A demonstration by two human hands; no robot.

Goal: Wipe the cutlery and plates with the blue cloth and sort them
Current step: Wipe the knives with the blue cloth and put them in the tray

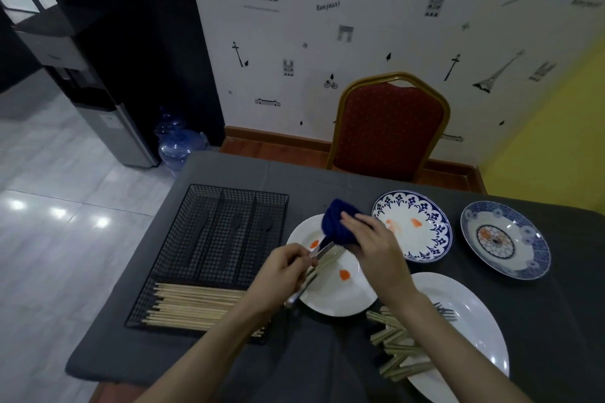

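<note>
The tabletop (327,180) is covered in a matt dark grey cloth with soft creases. The organiser tray (209,232) near its left edge is black wire mesh, and pale bare wooden chopsticks (196,304) lie in its near compartment. The blue cloth (337,222) looks thick and knitted, with a ribbed, matt surface. It wraps the end of a shiny metal utensil (304,285). The white plate (330,294) beneath is smooth and glossy, smeared with orange. The two patterned plates (435,239) toward the far right corner are glazed with blue. The floor (49,206) is polished tile that mirrors lamps.
</note>
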